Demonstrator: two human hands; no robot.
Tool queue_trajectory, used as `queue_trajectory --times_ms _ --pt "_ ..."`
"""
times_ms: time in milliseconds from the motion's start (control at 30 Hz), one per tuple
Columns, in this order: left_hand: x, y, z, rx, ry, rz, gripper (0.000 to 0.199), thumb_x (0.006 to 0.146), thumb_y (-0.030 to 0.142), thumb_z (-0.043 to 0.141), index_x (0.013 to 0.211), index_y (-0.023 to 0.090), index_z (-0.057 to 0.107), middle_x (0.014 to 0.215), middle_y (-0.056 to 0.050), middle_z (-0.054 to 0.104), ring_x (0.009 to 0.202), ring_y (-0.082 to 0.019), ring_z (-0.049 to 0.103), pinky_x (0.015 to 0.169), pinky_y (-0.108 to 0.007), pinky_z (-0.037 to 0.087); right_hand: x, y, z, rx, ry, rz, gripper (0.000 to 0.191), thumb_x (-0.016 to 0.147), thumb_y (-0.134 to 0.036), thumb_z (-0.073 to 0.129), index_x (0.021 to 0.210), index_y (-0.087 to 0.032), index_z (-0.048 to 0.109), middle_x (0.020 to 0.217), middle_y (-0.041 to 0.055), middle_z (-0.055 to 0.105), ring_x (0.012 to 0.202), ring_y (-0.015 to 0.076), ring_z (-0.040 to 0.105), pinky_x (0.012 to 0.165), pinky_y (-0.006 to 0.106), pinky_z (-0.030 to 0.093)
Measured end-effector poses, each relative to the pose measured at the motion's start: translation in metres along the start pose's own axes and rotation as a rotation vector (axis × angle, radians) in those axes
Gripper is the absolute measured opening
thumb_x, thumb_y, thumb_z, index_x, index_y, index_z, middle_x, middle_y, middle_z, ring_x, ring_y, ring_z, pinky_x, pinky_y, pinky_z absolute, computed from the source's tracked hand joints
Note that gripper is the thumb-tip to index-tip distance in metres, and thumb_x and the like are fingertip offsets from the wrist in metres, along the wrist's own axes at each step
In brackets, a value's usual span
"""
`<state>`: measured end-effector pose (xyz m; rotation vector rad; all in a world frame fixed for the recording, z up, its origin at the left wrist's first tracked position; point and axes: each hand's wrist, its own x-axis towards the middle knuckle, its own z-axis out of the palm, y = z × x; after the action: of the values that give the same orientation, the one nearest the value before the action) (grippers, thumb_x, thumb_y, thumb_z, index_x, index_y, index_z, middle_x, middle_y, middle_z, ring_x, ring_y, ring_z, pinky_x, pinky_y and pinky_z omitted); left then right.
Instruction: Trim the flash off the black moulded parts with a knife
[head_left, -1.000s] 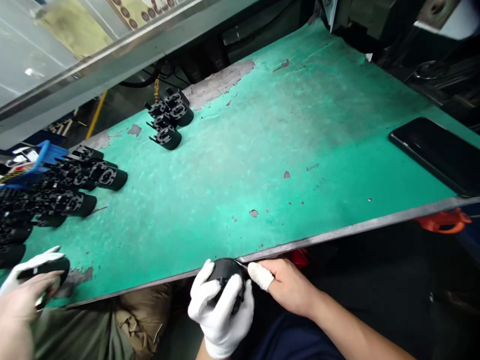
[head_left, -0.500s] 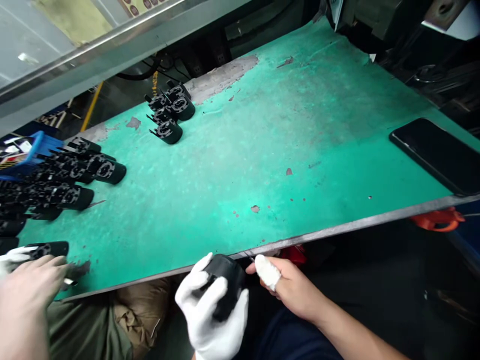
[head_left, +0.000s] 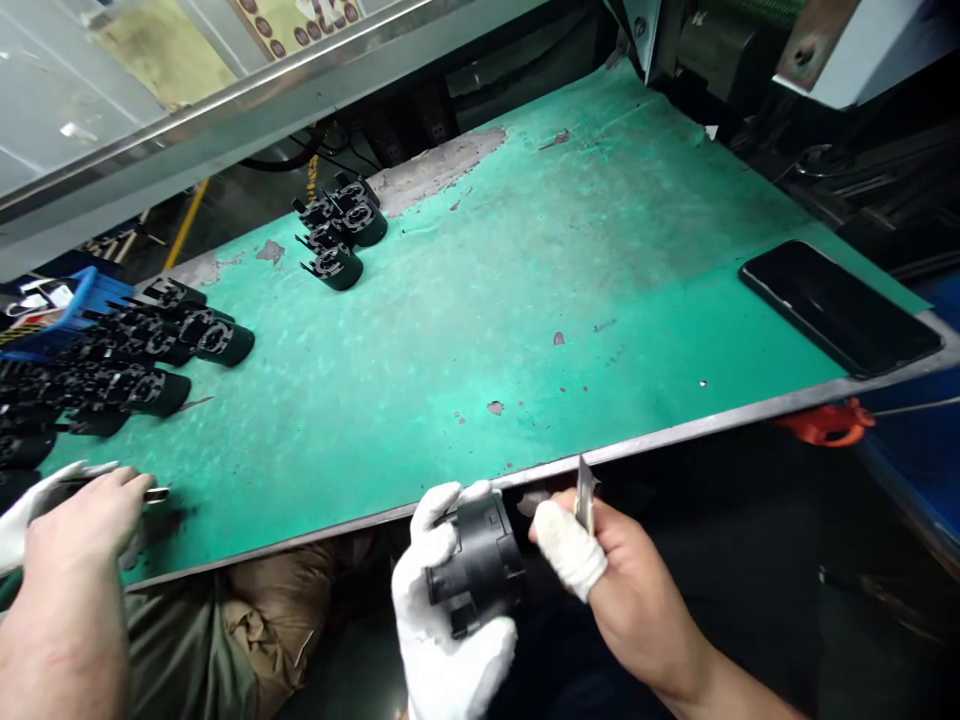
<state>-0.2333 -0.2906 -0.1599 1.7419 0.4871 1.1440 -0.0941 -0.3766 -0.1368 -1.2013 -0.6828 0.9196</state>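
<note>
In a white glove, my left hand (head_left: pixel 442 610) is wrapped round a black cylindrical plastic housing (head_left: pixel 484 560), just off the table's front edge. My right hand (head_left: pixel 630 590), bare but for a white cover on the thumb, pinches a thin flat metal blade (head_left: pixel 585 492). The blade points up, a little to the right of the housing and apart from it. Most of the blade's lower part is hidden by the thumb and fingers.
Black housings (head_left: pixel 214 335) crowd the table's left side, with several more (head_left: pixel 335 262) farther back. A phone (head_left: pixel 840 305) lies at the right of the green table (head_left: pixel 450 330). A co-worker's hands (head_left: pixel 82 515) work at front left. A blue bin (head_left: pixel 94 295) stands behind.
My left hand has shifted right and turned the housing so its side shows. The blade in my right hand now points upward. The co-worker's hands have moved slightly.
</note>
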Motion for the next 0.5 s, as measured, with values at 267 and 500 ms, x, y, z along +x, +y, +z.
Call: queue_trajectory --times_ms 267,500 --pt "-0.005 0.005 -0.007 -0.070 -0.018 -0.110 0.056 0.087 0.057 0.065 0.134 0.036 0.043 0.156 -0.012 0.034 0.132 -0.040 0.052 0.096 -0.059 0.058 -0.006 0.020 -0.013 0.134 0.051 0.021 0.037 0.098 -0.047 0.054 0.073 -0.020 0.048 0.066 -0.0046 0.035 0.057 0.0098 0.026 0.053 0.027 0.027" --pt "-0.010 0.005 -0.004 0.012 -0.028 -0.075 0.065 0.089 0.061 0.060 0.143 0.031 0.038 0.156 -0.016 0.036 0.126 -0.039 0.059 0.093 -0.054 0.061 -0.014 0.018 -0.014 -0.022 -0.015 0.045 0.031 0.097 -0.052 0.052 0.089 -0.022 0.059 0.066 -0.0038 0.038 0.059 0.0124 0.032 0.055 0.027 0.032"
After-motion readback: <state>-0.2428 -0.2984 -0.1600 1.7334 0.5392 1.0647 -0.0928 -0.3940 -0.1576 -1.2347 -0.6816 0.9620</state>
